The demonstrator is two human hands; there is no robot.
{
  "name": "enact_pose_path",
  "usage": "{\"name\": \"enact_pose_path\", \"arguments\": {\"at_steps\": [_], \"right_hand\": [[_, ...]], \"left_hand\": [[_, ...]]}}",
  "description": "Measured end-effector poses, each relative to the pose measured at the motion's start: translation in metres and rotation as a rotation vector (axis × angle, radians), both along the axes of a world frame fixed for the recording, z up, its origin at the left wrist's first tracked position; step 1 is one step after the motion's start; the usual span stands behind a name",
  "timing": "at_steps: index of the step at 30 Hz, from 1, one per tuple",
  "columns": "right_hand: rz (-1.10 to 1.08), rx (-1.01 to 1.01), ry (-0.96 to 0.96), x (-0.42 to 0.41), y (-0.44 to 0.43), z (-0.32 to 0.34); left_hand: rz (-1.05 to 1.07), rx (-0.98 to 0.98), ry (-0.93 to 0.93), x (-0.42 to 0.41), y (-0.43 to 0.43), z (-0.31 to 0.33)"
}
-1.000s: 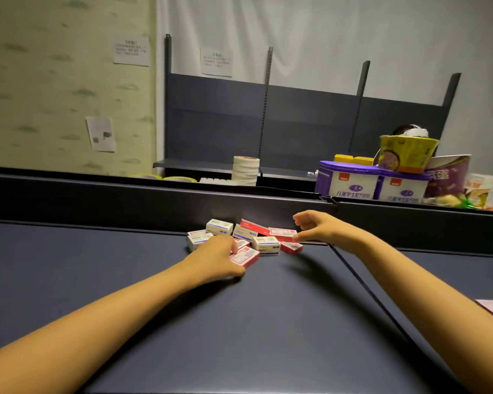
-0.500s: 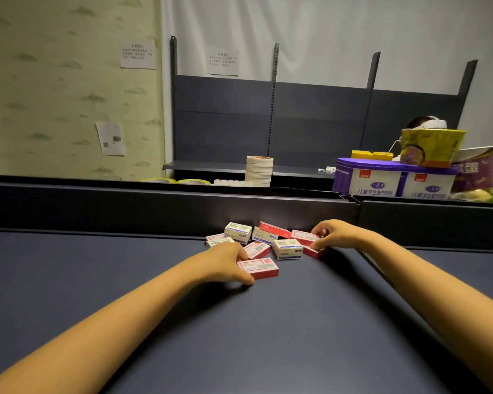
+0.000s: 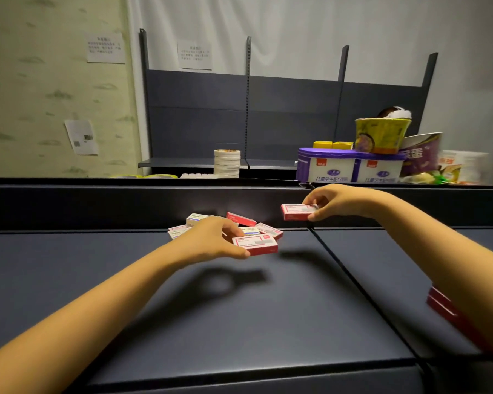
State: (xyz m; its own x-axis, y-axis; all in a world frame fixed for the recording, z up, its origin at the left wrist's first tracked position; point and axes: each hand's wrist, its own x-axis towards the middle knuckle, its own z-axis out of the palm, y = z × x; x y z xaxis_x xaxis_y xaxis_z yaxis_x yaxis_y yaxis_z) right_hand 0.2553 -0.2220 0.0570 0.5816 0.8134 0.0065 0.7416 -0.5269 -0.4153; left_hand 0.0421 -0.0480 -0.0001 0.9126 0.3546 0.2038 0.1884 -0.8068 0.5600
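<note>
Here both hands grip a red box each, the left hand (image 3: 211, 240) its box (image 3: 255, 245) low over the surface (image 3: 239, 322), the right hand (image 3: 333, 201) its box (image 3: 296, 212) lifted clear of the pile (image 3: 251, 227), likely for sorting.

The right hand (image 3: 345, 204) pinched a red box (image 3: 296, 212) and raised it off the pile of boxes (image 3: 264, 229), which lay below and to its left; the left hand (image 3: 211, 240) gripped a second red box (image 3: 255, 245) and lifted it off the shelf surface (image 3: 239, 322), its shadow falling beneath the hand.
</note>
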Motion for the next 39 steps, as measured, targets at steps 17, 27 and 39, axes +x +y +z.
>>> {"name": "enact_pose_path", "arguments": {"at_steps": [17, 27, 39], "right_hand": [[0.143, 0.011, 0.049, 0.019, -0.224, 0.027], [0.195, 0.024, 0.143, 0.046, -0.318, 0.007], [0.159, 0.113, 0.083, 0.052, -0.343, -0.034]], "left_hand": [[-0.065, -0.107, 0.008, 0.055, -0.203, 0.014], [-0.064, -0.151, 0.040, 0.072, -0.288, 0.010], [-0.021, -0.126, 0.043, 0.087, -0.315, 0.001]]}}
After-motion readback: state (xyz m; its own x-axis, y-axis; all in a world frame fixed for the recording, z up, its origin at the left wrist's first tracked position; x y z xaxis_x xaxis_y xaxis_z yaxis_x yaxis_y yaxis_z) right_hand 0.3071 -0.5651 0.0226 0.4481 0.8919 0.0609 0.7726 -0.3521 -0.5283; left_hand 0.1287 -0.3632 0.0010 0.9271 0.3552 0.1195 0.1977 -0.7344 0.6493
